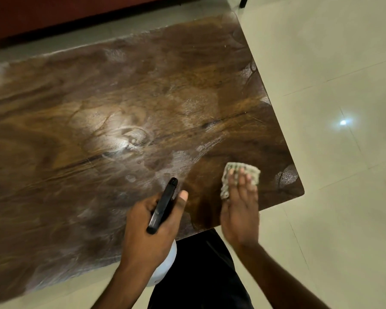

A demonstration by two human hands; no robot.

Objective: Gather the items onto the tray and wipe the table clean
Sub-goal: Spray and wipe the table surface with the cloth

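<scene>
In the head view, the wooden table (98, 108) runs slantwise across the picture, its near right corner rounded and standing over a pale tiled floor (343, 63).

A spray bottle (163, 206) is over the near edge of the table. The long axis of its black head runs from lower left to upper right, and the nozzle points away from the person, toward the middle of the tabletop. Its white body shows below the hand, beyond the table's edge.

The left hand (147, 230) is wrapped around the bottle's neck. The fingers are curled under the black head and the thumb sticks out on the right side.

A folded, patterned cloth (239, 167) lies flat on the table near the right corner, its longer side slanting up to the right.

The right hand (241, 210) rests on the cloth, spread flat, with straight fingers pointing away from the person and covering the cloth's near half.

Whitish wet streaks (183, 159) lie on the wood between the nozzle and the cloth and also further off.

Dark trousers (201, 275) show below the table edge.
</scene>
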